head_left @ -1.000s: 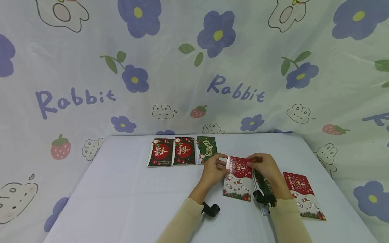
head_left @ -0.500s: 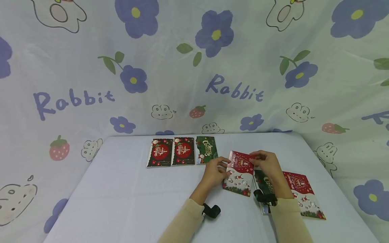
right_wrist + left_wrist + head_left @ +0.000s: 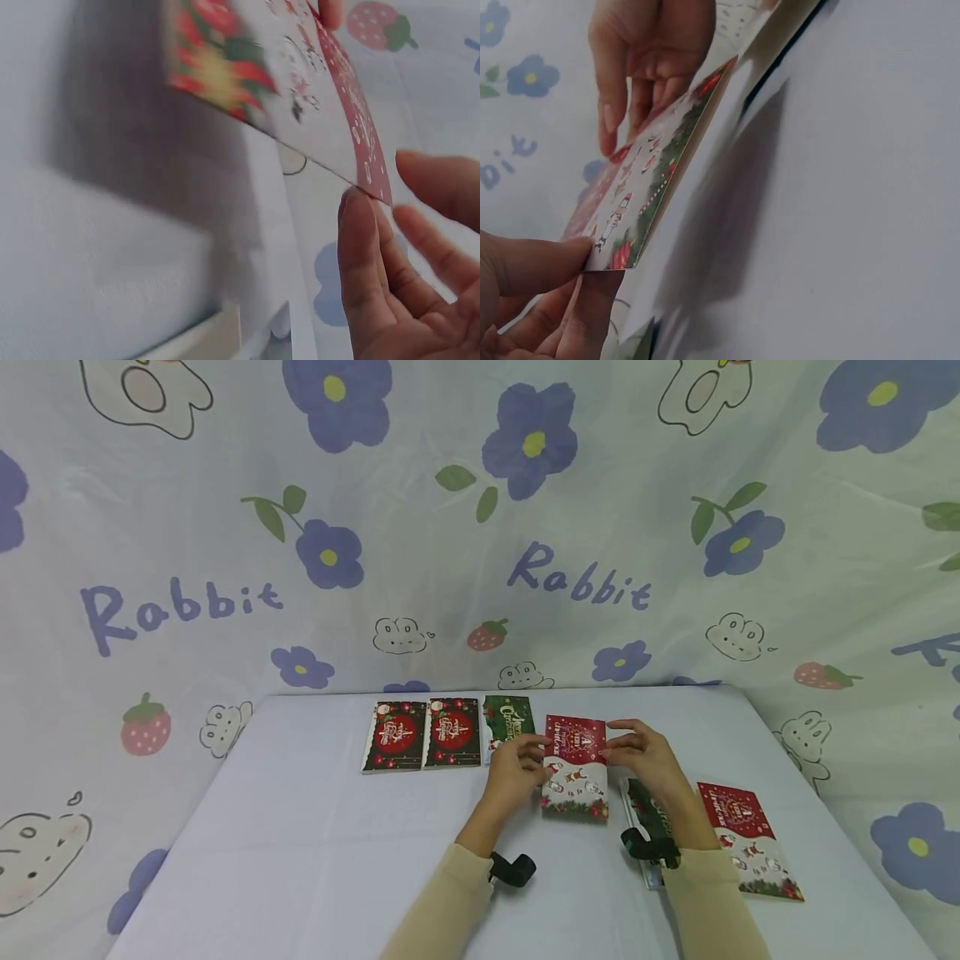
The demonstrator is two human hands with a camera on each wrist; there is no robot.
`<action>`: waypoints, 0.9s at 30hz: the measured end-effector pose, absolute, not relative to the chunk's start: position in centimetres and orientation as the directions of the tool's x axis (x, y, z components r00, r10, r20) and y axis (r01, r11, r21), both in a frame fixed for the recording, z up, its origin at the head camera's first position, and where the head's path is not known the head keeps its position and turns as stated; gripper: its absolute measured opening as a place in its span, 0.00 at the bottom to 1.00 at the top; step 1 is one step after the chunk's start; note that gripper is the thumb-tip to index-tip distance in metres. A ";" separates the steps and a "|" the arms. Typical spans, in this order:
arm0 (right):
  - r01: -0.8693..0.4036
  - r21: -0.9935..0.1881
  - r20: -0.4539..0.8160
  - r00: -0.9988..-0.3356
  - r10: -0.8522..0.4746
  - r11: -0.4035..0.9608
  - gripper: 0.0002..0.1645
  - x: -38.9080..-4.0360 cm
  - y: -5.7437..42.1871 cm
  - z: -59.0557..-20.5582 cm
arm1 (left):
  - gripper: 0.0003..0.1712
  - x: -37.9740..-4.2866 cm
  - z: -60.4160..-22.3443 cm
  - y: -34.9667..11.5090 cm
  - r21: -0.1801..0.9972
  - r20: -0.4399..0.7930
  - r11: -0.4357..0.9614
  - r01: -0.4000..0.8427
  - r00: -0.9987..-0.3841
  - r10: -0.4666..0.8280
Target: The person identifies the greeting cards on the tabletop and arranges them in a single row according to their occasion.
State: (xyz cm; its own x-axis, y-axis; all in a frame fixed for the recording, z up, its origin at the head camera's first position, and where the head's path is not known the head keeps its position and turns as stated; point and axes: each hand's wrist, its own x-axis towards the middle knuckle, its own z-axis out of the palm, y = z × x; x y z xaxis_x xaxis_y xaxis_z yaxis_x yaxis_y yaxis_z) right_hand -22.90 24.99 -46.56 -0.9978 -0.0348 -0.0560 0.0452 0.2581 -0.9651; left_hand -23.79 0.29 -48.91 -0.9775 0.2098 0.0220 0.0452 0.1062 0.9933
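Observation:
A thin red-and-white Christmas notebook (image 3: 574,768) is raised above the white table between both hands. My left hand (image 3: 512,777) pinches its left edge, with the thumb (image 3: 544,262) on the cover and fingers underneath. At the opposite edge my right hand (image 3: 651,767) touches the notebook with extended fingers (image 3: 360,240), other digits standing apart from it. Behind the left hand lies a green Christmas notebook (image 3: 512,717), partly covered. Under the right wrist is another dark green notebook (image 3: 651,810), mostly hidden; a second red-and-white notebook (image 3: 750,839) lies right of it.
Two dark notebooks with red circles, the left one (image 3: 395,737) and the right one (image 3: 453,732), lie in a row with the green one at the table's back. A patterned curtain (image 3: 420,568) hangs behind the white table (image 3: 300,843).
Both hands have carried the red-and-white notebook left and towards the back, and it has turned straighter. The right fingers have moved from its upper corner to its right edge.

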 end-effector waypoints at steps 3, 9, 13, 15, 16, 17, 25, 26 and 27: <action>0.006 -0.967 -0.027 -0.996 -0.079 0.255 0.31 -23.0 24.5 -46.7 | 0.26 -24.1 -48.8 -0.1 0.994 0.027 0.097 0.045 -0.983 0.183; -0.040 -0.969 0.008 -0.991 -0.131 0.244 0.27 -23.1 23.8 -47.3 | 0.25 -24.3 -48.5 -0.7 0.997 0.031 0.064 0.040 -0.990 0.137; -0.034 -0.970 0.005 -0.993 -0.121 0.242 0.27 -23.2 23.4 -47.4 | 0.25 -24.4 -48.2 -0.8 0.998 0.020 0.054 0.026 -0.994 0.110; -0.023 -0.971 -0.003 -0.994 -0.106 0.240 0.27 -23.2 23.2 -47.5 | 0.25 -24.4 -48.2 -0.9 0.998 0.017 0.055 0.023 -0.995 0.101; -0.020 -0.971 -0.004 -0.995 -0.102 0.238 0.27 -23.2 23.2 -47.5 | 0.25 -24.5 -48.2 -0.9 0.998 0.018 0.055 0.023 -0.995 0.099; -0.018 -0.972 -0.006 -0.995 -0.099 0.236 0.27 -23.2 23.2 -47.5 | 0.24 -24.5 -48.3 -0.9 0.998 0.022 0.055 0.027 -0.995 0.098; 0.007 -0.976 -0.022 -0.998 -0.066 0.216 0.28 -23.3 22.9 -47.6 | 0.21 -24.3 -48.7 -0.8 0.992 0.054 0.112 0.062 -0.996 0.075; 0.012 -0.976 -0.025 -0.998 -0.060 0.217 0.28 -23.3 22.9 -47.6 | 0.20 -24.3 -48.7 -0.7 0.992 0.053 0.113 0.061 -0.996 0.072; 0.014 -0.975 -0.027 -0.998 -0.054 0.220 0.28 -23.3 22.9 -47.6 | 0.20 -24.2 -48.7 -0.7 0.992 0.054 0.113 0.062 -0.996 0.072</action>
